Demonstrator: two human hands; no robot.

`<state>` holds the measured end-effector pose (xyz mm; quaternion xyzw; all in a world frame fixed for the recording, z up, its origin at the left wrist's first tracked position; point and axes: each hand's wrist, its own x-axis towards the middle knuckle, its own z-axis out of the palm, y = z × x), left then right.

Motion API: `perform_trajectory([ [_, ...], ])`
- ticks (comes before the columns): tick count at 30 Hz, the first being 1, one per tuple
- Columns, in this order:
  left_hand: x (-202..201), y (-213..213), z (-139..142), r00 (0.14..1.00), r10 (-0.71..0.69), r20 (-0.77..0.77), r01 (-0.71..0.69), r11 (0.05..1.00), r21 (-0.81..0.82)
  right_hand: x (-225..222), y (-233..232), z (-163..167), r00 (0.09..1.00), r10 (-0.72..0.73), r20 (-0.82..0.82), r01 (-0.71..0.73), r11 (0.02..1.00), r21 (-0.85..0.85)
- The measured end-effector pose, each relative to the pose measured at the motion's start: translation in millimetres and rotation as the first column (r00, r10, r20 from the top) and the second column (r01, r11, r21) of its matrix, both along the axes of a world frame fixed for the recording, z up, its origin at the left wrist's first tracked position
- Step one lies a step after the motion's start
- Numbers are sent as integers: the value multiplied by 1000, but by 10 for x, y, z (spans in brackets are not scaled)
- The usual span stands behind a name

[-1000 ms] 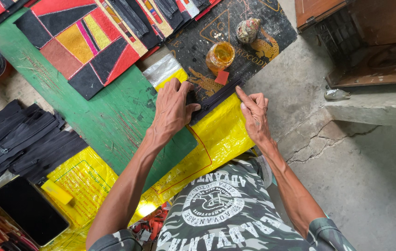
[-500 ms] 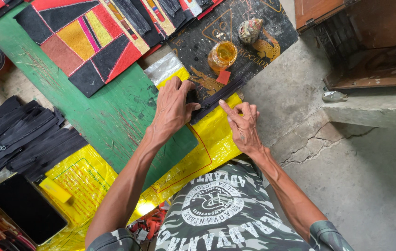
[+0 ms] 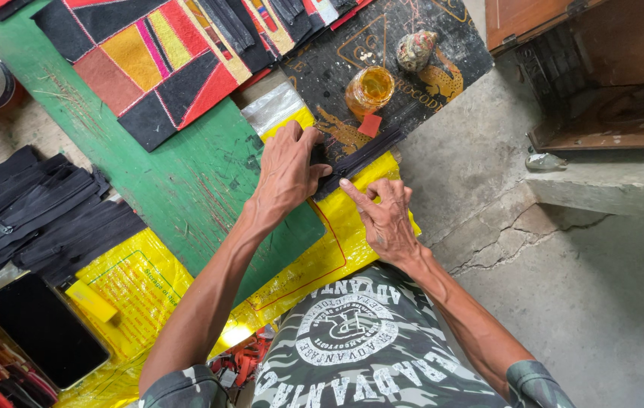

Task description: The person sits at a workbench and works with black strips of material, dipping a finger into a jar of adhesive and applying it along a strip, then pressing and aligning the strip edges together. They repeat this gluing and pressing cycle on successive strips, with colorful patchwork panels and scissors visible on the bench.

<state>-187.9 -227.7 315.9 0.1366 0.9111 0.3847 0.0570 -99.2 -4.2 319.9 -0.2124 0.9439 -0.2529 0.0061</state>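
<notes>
Down on the green counter (image 3: 178, 181), both hands meet at a long black strip (image 3: 360, 156) that lies slantwise across the counter's far right edge, half on a yellow plastic sheet (image 3: 352, 227) and half on a dark printed mat (image 3: 405, 91); the left hand (image 3: 288, 170) lies palm-down over the strip's near end, its fingers (image 3: 308, 140) curled and pressing on the material, thumb tucked against the strip's edge — whether the fingers close around it or only press, I cannot tell; the right hand (image 3: 386, 219) rests on the yellow sheet just beside the strip, its forefinger stretched out flat with the tip touching the strip's lower edge, the other fingers loosely bent and holding nothing.

On the dark mat, just beyond the strip, stands a small jar of amber liquid (image 3: 369, 89) with a little red square (image 3: 369, 125) at its foot; a crumpled, mottled lump (image 3: 416, 49) lies past the jar toward the mat's far edge. Along the counter's far edge lies a patchwork panel (image 3: 148, 64) in black, red, yellow and pink — well apart from the hands. Off the counter's left edge sits a heap of black strips (image 3: 43, 219); near the counter's near left corner a dark phone (image 3: 43, 329) lies beside a small yellow block (image 3: 92, 300) on more yellow sheeting. To the right of the counter is a bare, cracked concrete floor (image 3: 586, 302).
</notes>
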Motion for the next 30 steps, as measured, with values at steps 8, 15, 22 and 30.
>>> perform_trajectory([
  [8, -18, 6, -31, 1000, -5, 25, 5, 1000, -17, 76, -177, 57, 996, 70, -63, -65, 995, 77],
  [15, -10, -6, -65, 1000, -15, 12, 15, 1000, -24, 99, -239, 90, 998, 10, -58, -5, 996, 93],
  [22, -2, 10, -56, 998, -32, -57, 30, 998, -50, 104, -256, 95, 997, 77, -21, -72, 980, 186],
  [30, 31, 15, -43, 993, -86, -84, 73, 987, -146, 25, -130, 195, 982, 191, 0, -181, 931, 318],
])
